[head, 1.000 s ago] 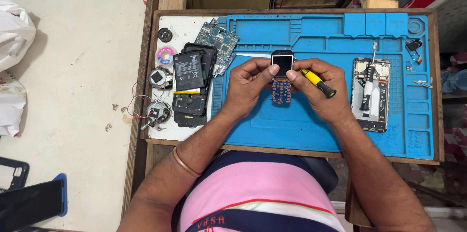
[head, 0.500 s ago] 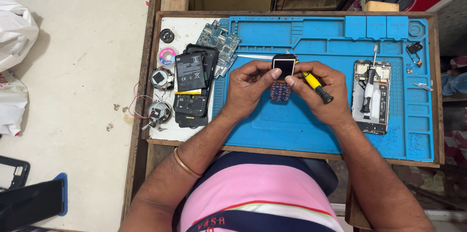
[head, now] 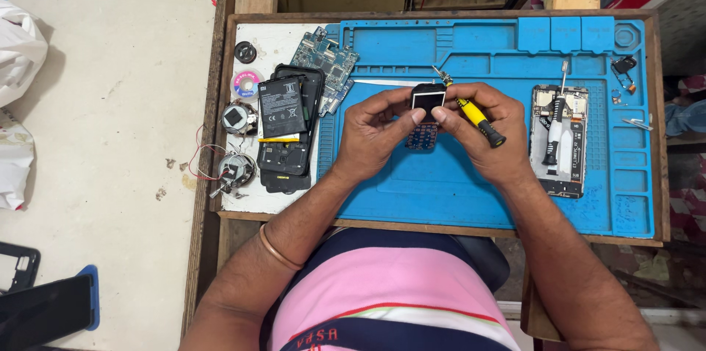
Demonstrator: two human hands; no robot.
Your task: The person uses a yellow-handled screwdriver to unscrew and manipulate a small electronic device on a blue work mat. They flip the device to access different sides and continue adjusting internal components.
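Observation:
A small keypad phone (head: 426, 117) with a pale screen and blue keys is held over the blue repair mat (head: 441, 189). My left hand (head: 375, 130) grips the phone's left side with thumb and fingers. On the phone's right side my right hand (head: 489, 134) also touches it, while holding a yellow-and-black screwdriver (head: 474, 119) whose tip points up and left, just past the phone's top right corner.
An opened smartphone with a tool lying on it (head: 559, 137) rests on the mat's right part. Left of the mat are a stack of black phone parts with a battery (head: 283, 123), a green circuit board (head: 323, 64), a solder reel (head: 246, 84) and small round parts (head: 235, 168).
Both hands have drawn slightly closer around the phone, and the screwdriver has shifted a little up and left with my right hand.

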